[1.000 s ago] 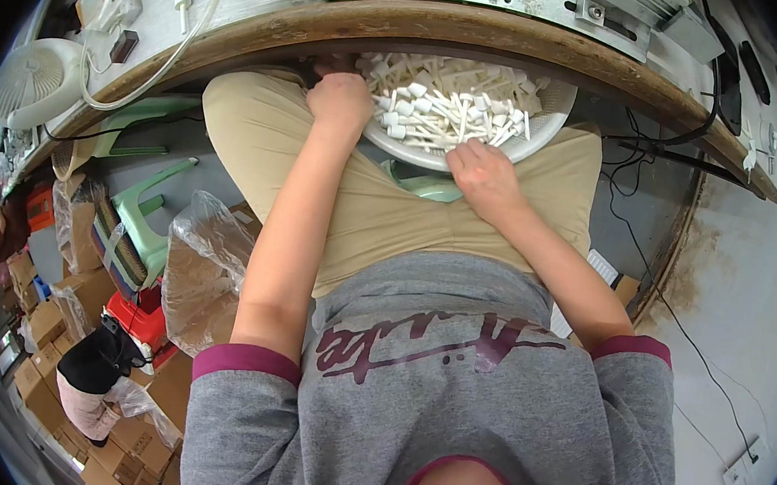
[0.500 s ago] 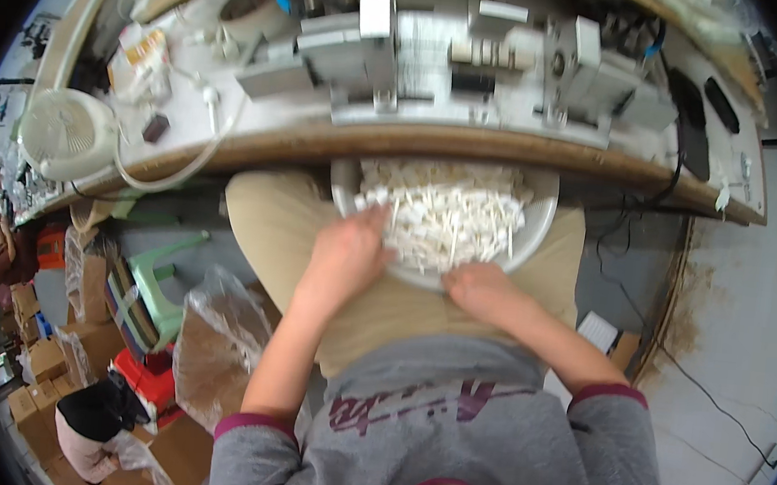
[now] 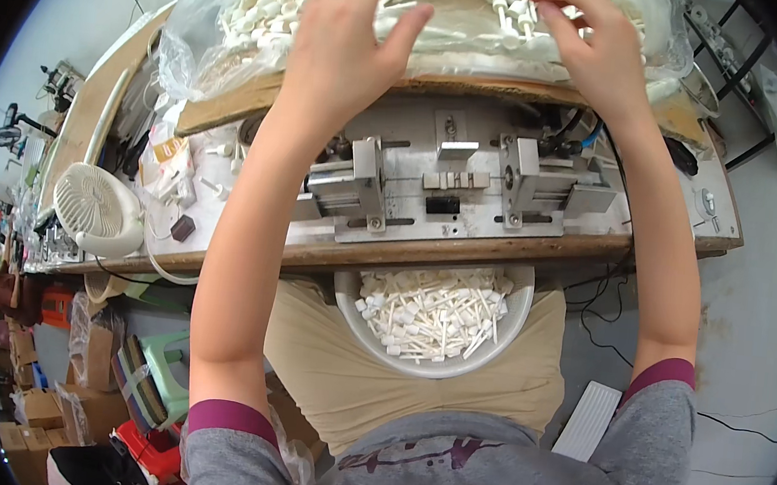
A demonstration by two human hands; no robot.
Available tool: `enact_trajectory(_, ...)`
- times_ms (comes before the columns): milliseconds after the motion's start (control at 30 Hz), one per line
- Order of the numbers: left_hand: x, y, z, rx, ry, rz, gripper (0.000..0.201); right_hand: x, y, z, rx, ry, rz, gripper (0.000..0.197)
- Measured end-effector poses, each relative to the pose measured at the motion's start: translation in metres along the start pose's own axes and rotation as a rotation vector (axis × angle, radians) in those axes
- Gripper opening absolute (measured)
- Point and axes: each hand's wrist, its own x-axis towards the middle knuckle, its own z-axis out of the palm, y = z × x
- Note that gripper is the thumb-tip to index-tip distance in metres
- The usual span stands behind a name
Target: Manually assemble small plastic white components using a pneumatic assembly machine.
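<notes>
Both my arms reach forward over the bench to a raised cardboard surface with clear plastic sheeting, where small white plastic pieces (image 3: 265,16) with round heads and stems lie. My left hand (image 3: 346,47) is held over its left part, thumb and fingers apart, with nothing seen in it. Over the right part, my right hand (image 3: 594,52) has bent fingers with a gap between thumb and forefinger; it is close to the pieces and I see none gripped. On my lap, partly under the bench edge, rests a white bowl (image 3: 519,325) filled with similar white pieces (image 3: 433,312).
A metal fixture (image 3: 371,185) with two facing clamp blocks is mounted on the bench (image 3: 313,252). At its left end stand a white fan (image 3: 97,210) and a small dark block (image 3: 182,227). Cables hang at the right. Cardboard boxes and a green stool (image 3: 161,375) are at lower left.
Both hands have left the bowl's rim and moved forward to the white pieces beyond the fixture. The view has shifted forward, bringing the plastic-lined surface into sight.
</notes>
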Motion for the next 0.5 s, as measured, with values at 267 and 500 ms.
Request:
enact_trajectory(267, -0.031, -0.005, -0.003, 0.008, -0.425, -0.429, 0.024, -0.013, 0.044, 0.014, -0.209, -0.384, 0.241, 0.056)
enact_trajectory(500, -0.019, -0.035, 0.024, 0.267, -0.498, -0.322, 0.03, 0.016, 0.034, 0.061, -0.051, -0.514, 0.162, 0.041)
